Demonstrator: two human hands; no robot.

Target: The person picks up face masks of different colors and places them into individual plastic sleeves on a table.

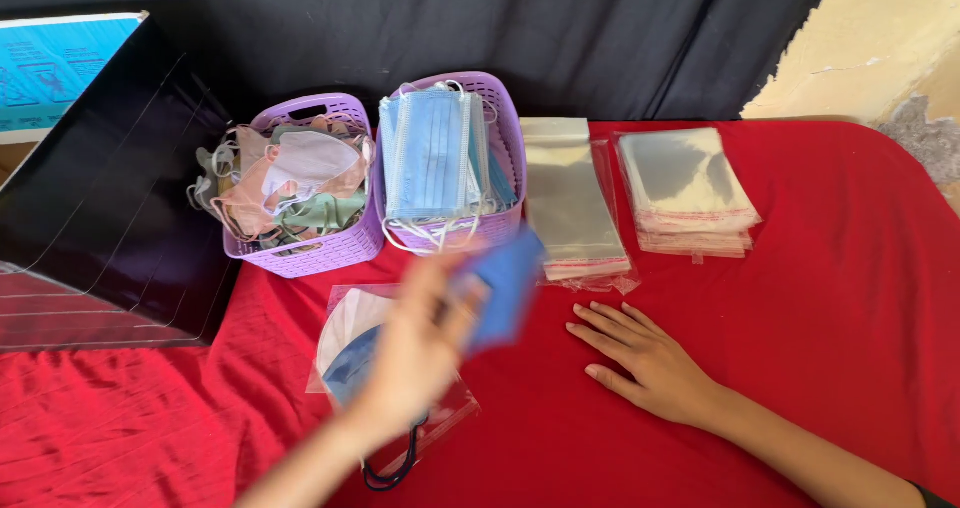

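Two hands in play over the red desk (800, 298). Left hand (415, 353) is up and blurred with motion, fingers closed around a blue face mask (505, 283), pinching it above the near middle of the desk. Just below and behind that hand lies a clear bag (345, 313) that already has a white and a blue mask inside, a dark ear loop (395, 468) trailing out at its near edge. Right hand (645, 358) lies flat on the cloth to the right, fingers spread, holding nothing.

Farther out, two purple baskets stand side by side at the far edge: the left basket (300, 253) is piled with mixed pink, green and white masks, the right basket (505, 128) stacked with light blue pleated ones. To their right sit a stack of long clear bags (570, 203) and, beside it, a second stack of wider clear bags (685, 183). A dark box (110, 198) stands at far left.

By my reading, this is early going: one bag looks filled, the baskets and bag stacks remain well stocked.
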